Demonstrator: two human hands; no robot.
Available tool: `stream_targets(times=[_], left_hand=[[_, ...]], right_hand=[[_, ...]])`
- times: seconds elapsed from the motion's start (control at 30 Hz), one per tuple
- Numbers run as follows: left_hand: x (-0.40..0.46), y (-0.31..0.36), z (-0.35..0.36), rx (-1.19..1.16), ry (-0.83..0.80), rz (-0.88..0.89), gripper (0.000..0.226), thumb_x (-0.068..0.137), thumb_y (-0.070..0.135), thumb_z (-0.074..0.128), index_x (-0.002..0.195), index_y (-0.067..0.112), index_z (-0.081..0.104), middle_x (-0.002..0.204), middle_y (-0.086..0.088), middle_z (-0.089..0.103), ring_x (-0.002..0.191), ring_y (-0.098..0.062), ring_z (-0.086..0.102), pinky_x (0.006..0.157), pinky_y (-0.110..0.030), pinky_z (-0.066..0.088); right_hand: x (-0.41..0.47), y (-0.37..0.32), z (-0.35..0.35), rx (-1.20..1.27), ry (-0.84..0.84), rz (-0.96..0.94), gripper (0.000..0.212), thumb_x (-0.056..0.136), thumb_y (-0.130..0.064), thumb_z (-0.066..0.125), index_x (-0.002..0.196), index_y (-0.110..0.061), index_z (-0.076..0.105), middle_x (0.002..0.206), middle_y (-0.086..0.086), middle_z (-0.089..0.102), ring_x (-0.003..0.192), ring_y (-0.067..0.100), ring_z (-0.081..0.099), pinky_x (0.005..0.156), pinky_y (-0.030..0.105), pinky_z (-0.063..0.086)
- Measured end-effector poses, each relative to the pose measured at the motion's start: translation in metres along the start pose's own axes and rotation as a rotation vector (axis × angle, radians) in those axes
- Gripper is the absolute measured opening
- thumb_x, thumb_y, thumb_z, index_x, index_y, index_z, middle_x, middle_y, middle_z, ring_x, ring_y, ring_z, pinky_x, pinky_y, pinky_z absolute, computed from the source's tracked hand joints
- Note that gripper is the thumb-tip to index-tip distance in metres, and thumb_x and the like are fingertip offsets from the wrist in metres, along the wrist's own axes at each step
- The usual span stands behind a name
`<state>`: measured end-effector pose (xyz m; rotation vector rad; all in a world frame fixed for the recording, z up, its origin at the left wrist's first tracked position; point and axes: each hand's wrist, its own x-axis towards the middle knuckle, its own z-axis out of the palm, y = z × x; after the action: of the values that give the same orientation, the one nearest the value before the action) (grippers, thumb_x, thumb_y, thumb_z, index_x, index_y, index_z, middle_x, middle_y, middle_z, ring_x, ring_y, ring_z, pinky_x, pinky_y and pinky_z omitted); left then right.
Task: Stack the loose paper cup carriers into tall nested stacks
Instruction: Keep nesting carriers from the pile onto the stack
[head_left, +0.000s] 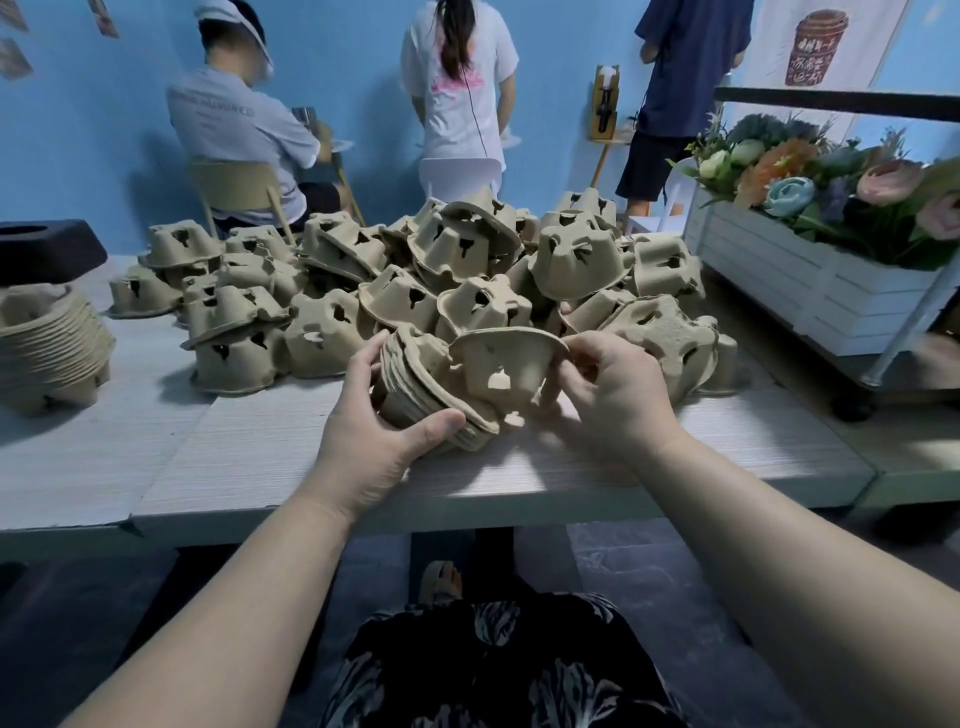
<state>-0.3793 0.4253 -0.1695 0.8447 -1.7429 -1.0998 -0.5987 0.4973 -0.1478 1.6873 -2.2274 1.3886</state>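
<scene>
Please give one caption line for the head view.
Left hand grips nested brown pulp carriers; right hand pinches one loose carrier.

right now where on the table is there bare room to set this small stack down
Bare tabletop along the near edge, between the tall stack at left and the left hand. Behind the hands, the loose carrier pile crowds the table.

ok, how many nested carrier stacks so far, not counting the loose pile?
2. One stack stands at the table's far left edge; a short stack is gripped by the left hand. Small ones may hide within the loose pile.
</scene>
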Motion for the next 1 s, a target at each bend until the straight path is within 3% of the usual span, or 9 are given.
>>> stream_targets(times=[0.13,0.3,0.37,0.43,0.57,0.7,0.8,0.9,1.0], left_hand=[[0.0,0.001,0.0,0.0,0.0,-0.001,0.117,0.043,0.058,0.083,0.146,0.029,0.034,0.138,0.013,0.051,0.128,0.0,0.047,0.107,-0.02,0.037],[0.001,0.001,-0.001,0.007,-0.009,0.004,0.115,0.043,0.059,0.083,0.145,0.034,0.034,0.136,0.018,0.051,0.128,0.003,0.046,0.108,-0.019,0.036],[0.001,0.0,-0.001,0.009,-0.007,0.006,0.114,0.044,0.058,0.083,0.144,0.034,0.034,0.135,0.019,0.051,0.128,0.003,0.046,0.11,-0.023,0.036],[0.001,0.0,0.0,0.013,-0.003,0.006,0.115,0.044,0.059,0.083,0.145,0.034,0.034,0.135,0.019,0.05,0.128,0.004,0.046,0.111,-0.023,0.036],[0.001,0.002,-0.001,0.017,0.001,0.009,0.117,0.047,0.058,0.087,0.147,0.032,0.032,0.135,0.019,0.05,0.127,0.006,0.046,0.11,-0.021,0.035],[0.0,0.003,0.0,0.005,-0.007,0.008,0.119,0.046,0.057,0.089,0.147,0.036,0.03,0.129,0.031,0.047,0.123,0.015,0.043,0.106,-0.014,0.035],[0.0,0.003,0.001,-0.007,-0.011,0.007,0.117,0.047,0.055,0.084,0.148,0.036,0.029,0.129,0.031,0.046,0.123,0.015,0.043,0.106,-0.014,0.035],[0.0,0.002,0.001,-0.008,-0.01,0.01,0.112,0.052,0.048,0.086,0.147,0.036,0.028,0.129,0.031,0.046,0.125,0.013,0.044,0.107,-0.015,0.035],[0.0,0.002,0.002,0.002,-0.01,0.021,0.111,0.054,0.047,0.087,0.147,0.036,0.027,0.135,0.025,0.047,0.129,0.007,0.043,0.105,-0.011,0.034]], right_hand=[[-0.002,0.001,-0.002,-0.013,0.073,-0.012,0.009,0.089,-0.017,0.061,0.089,-0.016,0.07,0.076,0.003,0.067,0.079,0.026,0.058,0.072,0.035,0.044],[-0.005,-0.006,0.0,0.047,0.274,0.02,0.012,0.095,-0.023,0.054,0.091,-0.014,0.06,0.064,-0.003,0.058,0.066,0.026,0.054,0.063,0.033,0.031],[-0.007,-0.01,0.007,0.04,0.235,-0.036,0.01,0.095,-0.024,0.054,0.088,-0.018,0.057,0.057,-0.01,0.05,0.061,0.02,0.049,0.06,0.03,0.03],[-0.011,-0.013,0.016,0.066,0.175,-0.103,0.006,0.092,-0.024,0.06,0.088,-0.02,0.061,0.057,-0.013,0.049,0.059,0.013,0.046,0.061,0.03,0.037],[-0.018,-0.017,0.026,0.11,0.105,-0.255,0.022,0.083,-0.019,0.063,0.103,-0.015,0.072,0.08,-0.009,0.07,0.071,0.004,0.053,0.069,0.016,0.045],[-0.021,-0.014,0.024,0.091,0.072,-0.353,0.026,0.084,-0.019,0.059,0.107,-0.014,0.072,0.095,0.0,0.074,0.08,0.011,0.065,0.074,0.03,0.051],[-0.023,-0.015,0.022,0.078,-0.036,-0.378,0.033,0.088,-0.03,0.048,0.111,-0.02,0.07,0.093,0.001,0.073,0.082,0.021,0.067,0.07,0.038,0.054],[-0.025,-0.017,0.023,0.074,-0.115,-0.359,0.038,0.09,-0.035,0.043,0.113,-0.02,0.069,0.091,0.002,0.071,0.087,0.022,0.066,0.074,0.041,0.052],[-0.027,-0.021,0.024,0.095,-0.197,-0.393,0.028,0.092,-0.026,0.048,0.11,-0.018,0.069,0.086,-0.003,0.069,0.081,0.015,0.061,0.073,0.035,0.048]])
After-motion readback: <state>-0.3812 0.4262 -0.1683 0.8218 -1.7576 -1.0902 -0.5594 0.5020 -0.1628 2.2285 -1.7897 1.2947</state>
